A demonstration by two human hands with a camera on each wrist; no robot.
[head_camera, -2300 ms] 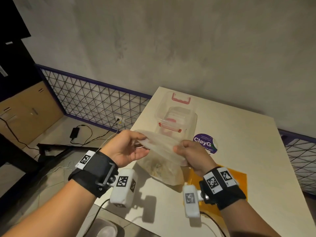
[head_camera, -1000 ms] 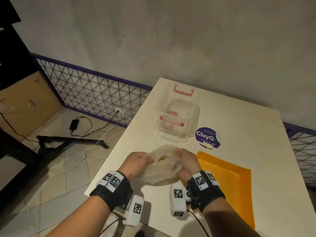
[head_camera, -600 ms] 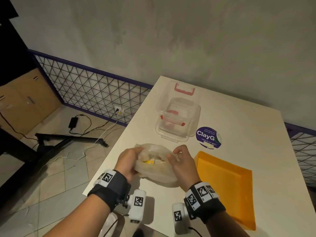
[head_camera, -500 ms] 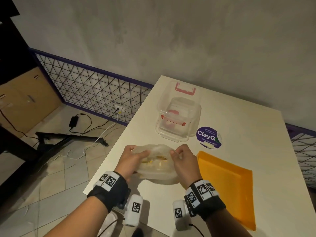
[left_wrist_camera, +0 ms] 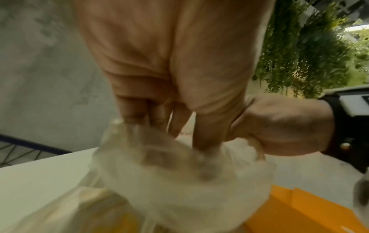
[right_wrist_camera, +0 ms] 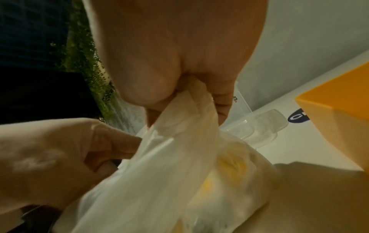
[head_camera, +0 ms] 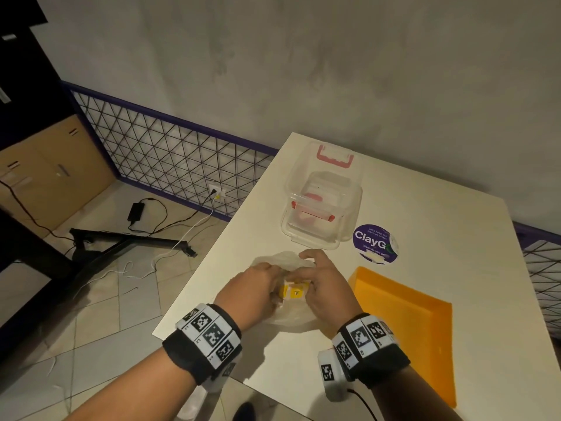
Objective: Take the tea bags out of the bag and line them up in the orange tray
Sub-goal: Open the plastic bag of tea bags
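Where both hands [head_camera: 291,287] grip, bag [head_camera: 291,319] (translucent) between

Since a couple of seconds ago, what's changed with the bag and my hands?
The plastic bag came down from mid-air onto the table. The left hand and right hand still grip its mouth, now spread open, exposing yellow tea bags. The orange tray and clear container stayed put.

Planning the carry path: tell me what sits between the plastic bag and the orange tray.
Only bare white table separates plastic bag from orange tray, per the head view.
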